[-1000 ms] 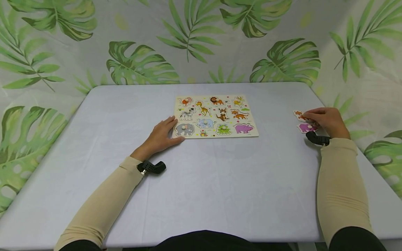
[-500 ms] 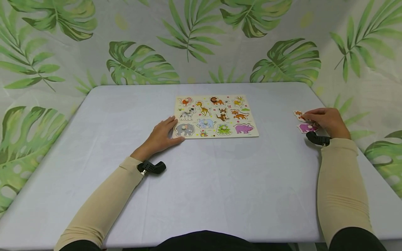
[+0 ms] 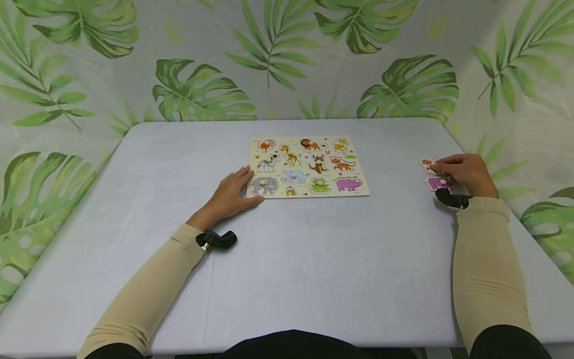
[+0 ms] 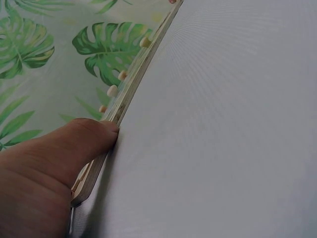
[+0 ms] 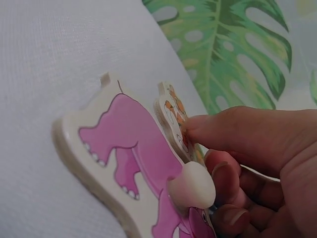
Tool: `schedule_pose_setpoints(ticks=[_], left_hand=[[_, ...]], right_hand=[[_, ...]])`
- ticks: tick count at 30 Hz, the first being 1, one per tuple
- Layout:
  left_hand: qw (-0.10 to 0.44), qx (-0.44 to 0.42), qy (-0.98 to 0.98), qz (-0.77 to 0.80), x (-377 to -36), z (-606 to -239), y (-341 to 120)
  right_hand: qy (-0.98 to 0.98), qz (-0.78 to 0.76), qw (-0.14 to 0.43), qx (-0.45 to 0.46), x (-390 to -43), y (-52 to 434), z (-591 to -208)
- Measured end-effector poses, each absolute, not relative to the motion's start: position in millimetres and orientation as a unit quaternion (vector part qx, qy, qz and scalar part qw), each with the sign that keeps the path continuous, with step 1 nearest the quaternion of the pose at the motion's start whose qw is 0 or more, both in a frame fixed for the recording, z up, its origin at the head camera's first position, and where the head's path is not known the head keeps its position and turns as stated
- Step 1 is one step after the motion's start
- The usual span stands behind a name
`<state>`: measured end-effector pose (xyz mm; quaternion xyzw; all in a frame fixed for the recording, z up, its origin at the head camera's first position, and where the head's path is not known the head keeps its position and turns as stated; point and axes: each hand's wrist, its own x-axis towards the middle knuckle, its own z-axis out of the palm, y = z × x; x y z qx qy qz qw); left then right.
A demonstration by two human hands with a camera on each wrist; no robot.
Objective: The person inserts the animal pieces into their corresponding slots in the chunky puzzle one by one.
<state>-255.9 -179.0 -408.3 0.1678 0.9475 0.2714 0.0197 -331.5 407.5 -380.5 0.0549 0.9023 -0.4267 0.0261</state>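
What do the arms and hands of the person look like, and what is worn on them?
Both arms are covered by long, close-fitting beige sleeves that end at the wrists. The left hand and the right hand are bare, without gloves. A small black camera unit is strapped at each wrist, the left wrist camera and the right wrist camera.

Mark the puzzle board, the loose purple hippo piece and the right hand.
puzzle board [image 3: 358, 192]: head view, bare front right corner.
purple hippo piece [image 5: 130, 144]: right wrist view, its purple body.
right hand [image 3: 468, 173]: head view, back of the hand.
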Motion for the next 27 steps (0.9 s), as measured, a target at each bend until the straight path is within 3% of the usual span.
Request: schedule_pose_setpoints(ticks=[27], left_hand=[[0.022, 0.165, 0.948, 0.270, -254.9, -407.8, -179.1]], right_hand=[[0.942, -0.333, -0.017, 0.033, -333.7, 404.4, -383.2]])
